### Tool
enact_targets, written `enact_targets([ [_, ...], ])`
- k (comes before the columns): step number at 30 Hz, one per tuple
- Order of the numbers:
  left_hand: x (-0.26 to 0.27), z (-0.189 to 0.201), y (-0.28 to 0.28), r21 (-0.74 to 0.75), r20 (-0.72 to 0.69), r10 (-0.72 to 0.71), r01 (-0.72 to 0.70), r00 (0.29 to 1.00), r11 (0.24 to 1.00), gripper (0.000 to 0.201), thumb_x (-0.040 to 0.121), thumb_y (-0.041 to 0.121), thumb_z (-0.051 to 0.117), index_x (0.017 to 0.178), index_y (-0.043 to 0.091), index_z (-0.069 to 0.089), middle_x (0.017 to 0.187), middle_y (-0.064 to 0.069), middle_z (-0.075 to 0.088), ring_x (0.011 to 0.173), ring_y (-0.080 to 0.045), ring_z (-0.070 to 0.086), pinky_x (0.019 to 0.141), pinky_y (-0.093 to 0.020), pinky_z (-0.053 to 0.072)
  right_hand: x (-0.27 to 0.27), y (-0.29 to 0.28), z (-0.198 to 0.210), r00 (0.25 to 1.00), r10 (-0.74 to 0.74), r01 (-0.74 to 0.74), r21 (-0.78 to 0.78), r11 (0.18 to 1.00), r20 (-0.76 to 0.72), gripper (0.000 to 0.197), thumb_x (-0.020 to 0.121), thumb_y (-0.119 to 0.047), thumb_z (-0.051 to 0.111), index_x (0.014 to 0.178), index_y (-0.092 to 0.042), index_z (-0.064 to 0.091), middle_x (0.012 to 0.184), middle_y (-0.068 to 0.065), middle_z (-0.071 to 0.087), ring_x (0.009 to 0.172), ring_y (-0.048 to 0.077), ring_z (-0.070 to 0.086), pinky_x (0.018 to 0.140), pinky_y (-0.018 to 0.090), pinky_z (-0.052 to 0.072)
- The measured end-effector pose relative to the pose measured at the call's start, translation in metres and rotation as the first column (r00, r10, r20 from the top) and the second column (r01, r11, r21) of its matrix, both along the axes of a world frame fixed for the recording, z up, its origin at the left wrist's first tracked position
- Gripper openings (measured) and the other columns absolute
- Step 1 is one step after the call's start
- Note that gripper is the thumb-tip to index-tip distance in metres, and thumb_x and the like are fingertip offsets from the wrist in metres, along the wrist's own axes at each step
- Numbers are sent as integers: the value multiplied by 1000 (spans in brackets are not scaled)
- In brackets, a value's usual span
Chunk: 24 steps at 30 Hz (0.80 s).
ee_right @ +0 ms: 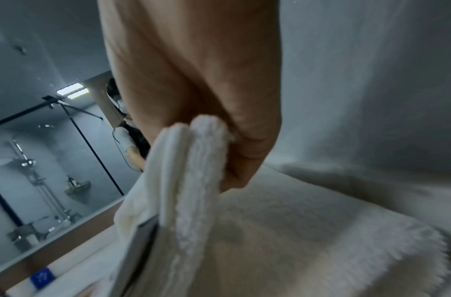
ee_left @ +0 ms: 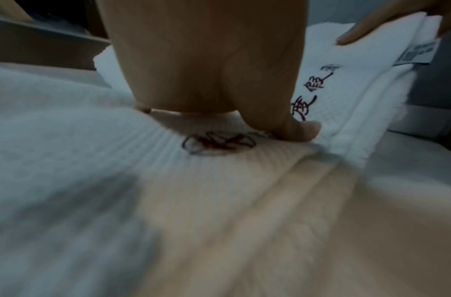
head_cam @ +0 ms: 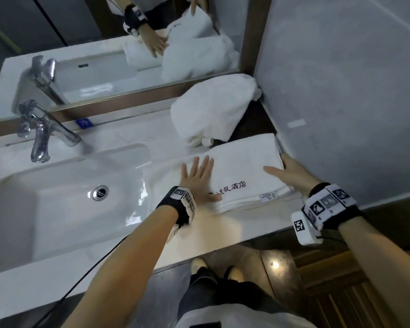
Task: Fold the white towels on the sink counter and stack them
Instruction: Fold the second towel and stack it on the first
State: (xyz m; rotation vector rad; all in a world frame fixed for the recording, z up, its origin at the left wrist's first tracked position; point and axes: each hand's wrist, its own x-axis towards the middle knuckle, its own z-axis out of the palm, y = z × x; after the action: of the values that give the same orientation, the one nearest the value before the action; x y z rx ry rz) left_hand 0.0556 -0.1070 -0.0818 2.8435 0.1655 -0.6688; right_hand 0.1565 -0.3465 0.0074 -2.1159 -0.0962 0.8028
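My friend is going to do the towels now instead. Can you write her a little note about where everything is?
Left hand: flat, pressing the folded towel with red writing.
Right hand: grips that towel's right edge; fingers curled round the layers.
The towel lies on the counter, right of the sink.
Done: this towel looks mostly folded.
Left: the crumpled towel behind it still needs folding, then stack the two.

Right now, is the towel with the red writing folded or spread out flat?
Folded. The towel with red writing shows stacked layers along its near edge; the right hand grips those layers, and the left hand presses flat on top.
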Motion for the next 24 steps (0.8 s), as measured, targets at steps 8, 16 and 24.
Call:
enact_targets([
  [8, 3, 11, 2, 14, -47, 20, -19, 999, 1000, 135, 55, 80, 60, 147, 18, -18, 158, 6, -19, 142, -40, -24, 104, -74, -6, -13, 21, 37, 996, 84, -85, 208, 974, 14, 41, 89, -12, 60, 127, -26, 50, 122, -3, 64, 105, 9, 62, 84, 23, 49],
  [16, -8, 18, 22, -44, 41, 0, 2, 999, 999, 125, 60, 80, 58, 150, 24, -9, 160, 7, -12, 145, -30, -19, 110, -69, 0, -38, 84, 58, 971, 219, -238, 286, 928, 97, 61, 84, -5, 55, 135, -35, 41, 122, -14, 61, 112, 5, 58, 97, 28, 47],
  [24, -91, 12, 114, -502, 23, 868, -745, 497, 440, 67, 96, 37, 45, 147, 3, 16, 149, -18, 34, 138, -33, 33, 116, -41, 23, -60, 144, 54, 934, 303, -337, 193, 921, 188, 62, 77, -9, 57, 135, -23, 39, 122, 2, 60, 112, 22, 57, 99, 43, 46],
])
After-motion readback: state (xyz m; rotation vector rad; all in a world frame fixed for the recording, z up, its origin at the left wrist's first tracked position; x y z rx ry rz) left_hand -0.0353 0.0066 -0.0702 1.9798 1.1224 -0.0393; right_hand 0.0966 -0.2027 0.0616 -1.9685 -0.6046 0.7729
